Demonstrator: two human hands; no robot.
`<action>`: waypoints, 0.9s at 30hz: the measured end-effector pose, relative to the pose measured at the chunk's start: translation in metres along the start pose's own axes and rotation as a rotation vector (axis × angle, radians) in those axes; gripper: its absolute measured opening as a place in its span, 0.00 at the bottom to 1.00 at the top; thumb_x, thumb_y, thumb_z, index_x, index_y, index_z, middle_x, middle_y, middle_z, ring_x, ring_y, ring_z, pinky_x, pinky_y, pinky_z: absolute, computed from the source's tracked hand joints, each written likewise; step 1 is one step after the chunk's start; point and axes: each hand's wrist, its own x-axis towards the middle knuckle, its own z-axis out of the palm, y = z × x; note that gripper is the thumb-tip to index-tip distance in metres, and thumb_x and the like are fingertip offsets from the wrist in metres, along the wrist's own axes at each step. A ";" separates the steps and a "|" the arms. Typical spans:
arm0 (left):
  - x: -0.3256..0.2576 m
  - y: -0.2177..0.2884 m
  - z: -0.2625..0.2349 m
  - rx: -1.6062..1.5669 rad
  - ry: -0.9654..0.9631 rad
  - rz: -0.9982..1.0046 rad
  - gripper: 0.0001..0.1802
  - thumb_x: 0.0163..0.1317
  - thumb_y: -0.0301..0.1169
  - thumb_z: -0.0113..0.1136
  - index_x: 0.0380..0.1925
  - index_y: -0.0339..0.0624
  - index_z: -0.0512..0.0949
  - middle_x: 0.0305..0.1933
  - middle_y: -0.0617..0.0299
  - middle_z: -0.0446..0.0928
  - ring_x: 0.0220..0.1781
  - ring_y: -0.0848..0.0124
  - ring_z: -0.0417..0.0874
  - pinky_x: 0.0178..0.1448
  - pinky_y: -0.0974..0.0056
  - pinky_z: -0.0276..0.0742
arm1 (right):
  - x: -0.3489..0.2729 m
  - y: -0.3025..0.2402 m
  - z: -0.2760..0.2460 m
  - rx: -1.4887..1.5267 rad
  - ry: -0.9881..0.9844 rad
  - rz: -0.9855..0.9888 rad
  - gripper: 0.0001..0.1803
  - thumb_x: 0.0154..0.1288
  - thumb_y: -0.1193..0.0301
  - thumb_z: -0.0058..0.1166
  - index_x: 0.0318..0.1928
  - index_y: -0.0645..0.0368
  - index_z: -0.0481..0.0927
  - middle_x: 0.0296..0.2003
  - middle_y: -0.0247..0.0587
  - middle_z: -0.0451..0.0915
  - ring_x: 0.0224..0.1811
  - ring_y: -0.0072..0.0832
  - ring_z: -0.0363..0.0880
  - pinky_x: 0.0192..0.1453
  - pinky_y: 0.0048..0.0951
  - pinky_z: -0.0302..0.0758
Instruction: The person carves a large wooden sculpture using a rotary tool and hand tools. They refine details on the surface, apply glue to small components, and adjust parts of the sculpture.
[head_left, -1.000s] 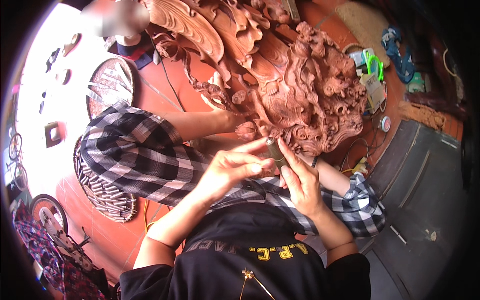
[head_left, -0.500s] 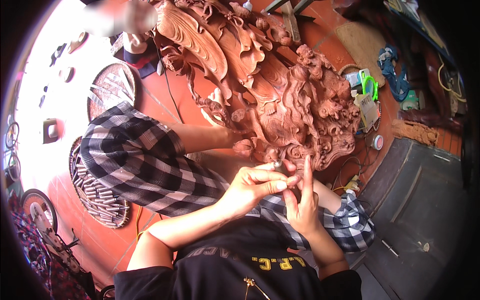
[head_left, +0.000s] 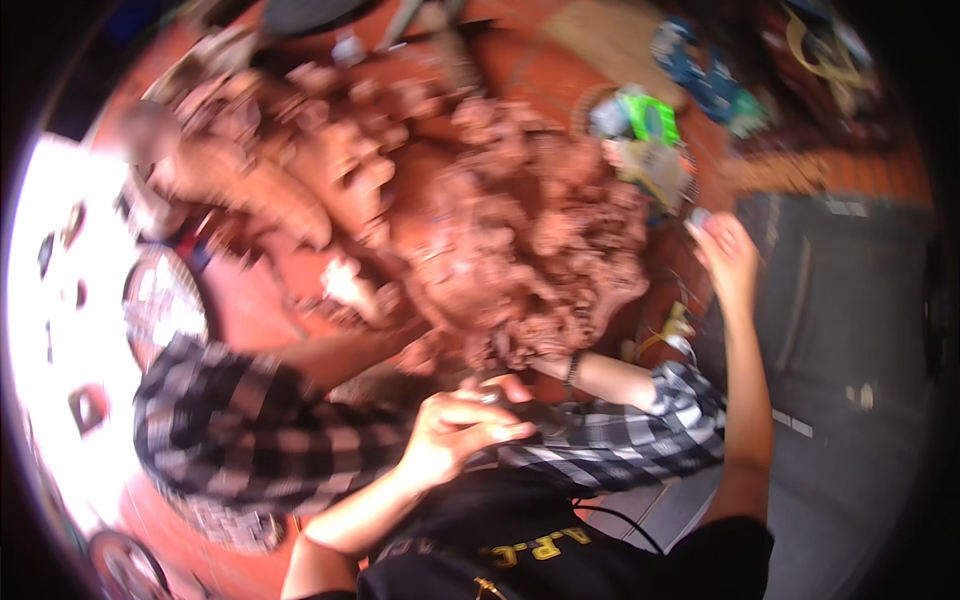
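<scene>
My left hand [head_left: 465,430], above my lap, has its fingers pinched around a small object with a silver end [head_left: 490,398]; blur hides its kind. Stretched out to the right, my right hand [head_left: 730,250] has its fingertips on a small round tin [head_left: 699,215], pale on top. In front of me lies a large reddish-brown wood carving [head_left: 520,230] with deep, knotted relief and flowing folds. It rests between my legs in checkered trousers [head_left: 240,430]. The whole picture is smeared by motion.
Beyond the tin are a bright green ring-shaped thing [head_left: 655,115] and blue cloth [head_left: 695,75]. A dark grey panel [head_left: 840,320] fills the right side. At left stand a round woven tray [head_left: 165,300] and a basket of metal pieces [head_left: 230,522].
My right hand has left my left hand and swung out to the right, to the round tin. My left hand stays pinched. The whole view has shifted, moving the carving leftward in it.
</scene>
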 end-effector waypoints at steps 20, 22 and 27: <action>0.021 -0.001 0.013 0.042 0.120 0.057 0.06 0.56 0.24 0.70 0.33 0.33 0.87 0.33 0.57 0.84 0.54 0.60 0.78 0.62 0.53 0.70 | 0.147 0.164 0.049 -1.192 0.074 -0.229 0.34 0.46 0.62 0.76 0.48 0.59 0.68 0.39 0.52 0.84 0.41 0.50 0.85 0.40 0.49 0.82; 0.022 0.006 0.018 0.045 0.097 0.012 0.07 0.57 0.25 0.70 0.34 0.33 0.87 0.33 0.57 0.84 0.54 0.61 0.78 0.62 0.54 0.70 | 0.144 0.146 0.046 -1.208 0.023 -0.246 0.37 0.46 0.59 0.76 0.48 0.61 0.66 0.36 0.54 0.84 0.40 0.49 0.86 0.38 0.48 0.82; 0.023 0.020 0.028 0.168 -0.028 0.084 0.10 0.60 0.27 0.67 0.40 0.35 0.87 0.36 0.58 0.85 0.57 0.64 0.76 0.63 0.59 0.68 | 0.094 0.043 0.023 -0.443 0.011 -0.658 0.20 0.61 0.67 0.68 0.25 0.58 0.67 0.15 0.31 0.66 0.17 0.23 0.58 0.22 0.27 0.61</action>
